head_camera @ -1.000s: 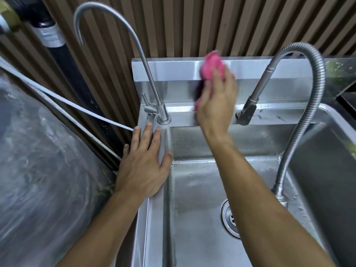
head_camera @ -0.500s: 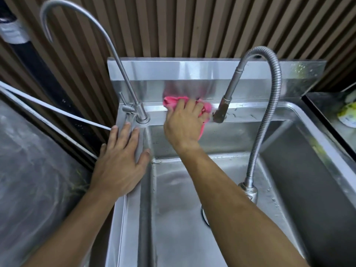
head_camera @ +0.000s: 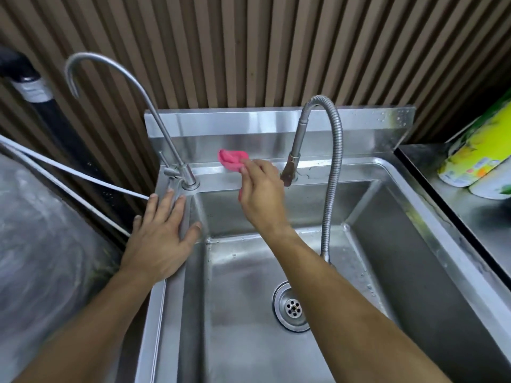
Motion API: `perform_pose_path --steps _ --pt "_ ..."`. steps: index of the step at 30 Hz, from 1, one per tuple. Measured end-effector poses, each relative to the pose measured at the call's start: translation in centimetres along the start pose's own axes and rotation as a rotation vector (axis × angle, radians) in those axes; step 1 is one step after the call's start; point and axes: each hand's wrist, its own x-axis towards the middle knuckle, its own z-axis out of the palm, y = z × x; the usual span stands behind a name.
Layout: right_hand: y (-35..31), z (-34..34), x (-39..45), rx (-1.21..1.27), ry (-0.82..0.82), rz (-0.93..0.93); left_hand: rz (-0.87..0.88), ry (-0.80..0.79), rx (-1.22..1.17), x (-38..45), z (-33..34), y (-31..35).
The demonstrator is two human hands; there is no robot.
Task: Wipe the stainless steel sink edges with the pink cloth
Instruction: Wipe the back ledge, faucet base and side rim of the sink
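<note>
My right hand [head_camera: 261, 193] grips the pink cloth [head_camera: 232, 159] and presses it onto the back ledge of the stainless steel sink [head_camera: 343, 170], between the two taps. Part of the cloth is hidden under my fingers. My left hand [head_camera: 161, 236] lies flat with fingers spread on the sink's left rim, just in front of the thin gooseneck tap [head_camera: 154, 114]. It holds nothing.
A flexible hose tap [head_camera: 333, 172] arches over the basin right of my right hand, its nozzle close to my knuckles. A drain [head_camera: 291, 306] sits in the basin floor. Yellow-green packages [head_camera: 478, 161] lie on the right counter. A white hose [head_camera: 69, 172] and plastic sheeting [head_camera: 47, 258] are at left.
My right hand brought the cloth down from the upright backsplash to the back ledge, then shifted slightly; more cloth now shows left of my fingers. My left hand stayed put.
</note>
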Motion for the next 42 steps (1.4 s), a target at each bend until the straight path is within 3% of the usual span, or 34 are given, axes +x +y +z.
perform_pose_path --steps 2,5,8,10,14,16,21,24,26,27,30,32,36,38,40,42 --pt "-1.8 -2.2 -1.0 0.284 0.043 0.091 0.001 -0.01 0.004 0.0 0.0 -0.2" --pt "-4.3 -8.7 -4.2 0.459 0.027 0.109 0.032 -0.019 0.053 -0.4 0.2 -0.6" --pt "-2.6 -17.7 -6.9 0.421 0.112 -0.001 0.055 -0.007 0.148 -0.8 0.2 -0.6" --pt "-0.1 -22.0 -6.1 0.34 0.247 0.022 0.103 0.048 0.195 -0.6 0.1 -0.2" --pt "6.0 -21.1 0.5 0.323 0.459 0.215 0.304 0.176 0.13 2.5 -0.8 3.5" --pt "8.4 -17.5 4.4 0.178 0.407 0.116 0.365 0.232 0.129 5.5 -1.8 6.6" --pt "8.3 -8.8 11.5 -0.101 0.075 -0.21 0.412 0.392 0.211 13.5 -3.4 13.1" --pt "10.8 -7.6 12.1 -0.487 -0.021 -0.488 0.385 0.474 0.261 16.7 -2.0 13.8" --pt "14.2 -8.5 12.6 -0.59 -0.019 -0.541 0.384 0.531 0.289 17.8 -0.8 13.5" --pt "15.8 -9.4 12.6 -0.607 0.025 -0.478 0.382 0.549 0.3 18.0 -0.3 13.4" --pt "18.0 -10.8 12.9 -0.488 0.267 -0.016 0.368 0.598 0.296 18.3 0.4 13.5" --pt "15.8 -8.8 12.7 -0.431 0.276 0.054 0.355 0.627 0.277 18.4 0.7 13.8" --pt "13.1 -5.7 11.7 -0.466 0.02 -0.537 0.367 0.669 0.267 18.6 0.9 13.8" --pt "15.7 -8.1 12.7 -0.552 -0.001 -0.618 0.372 0.673 0.26 18.6 0.9 13.7" --pt "19.2 -10.8 13.3 -0.568 0.138 -0.407 0.367 0.673 0.247 18.5 0.8 13.8" --pt "21.6 -13.6 13.7 -0.485 0.301 -0.005 0.361 0.679 0.239 18.3 0.8 14.1"
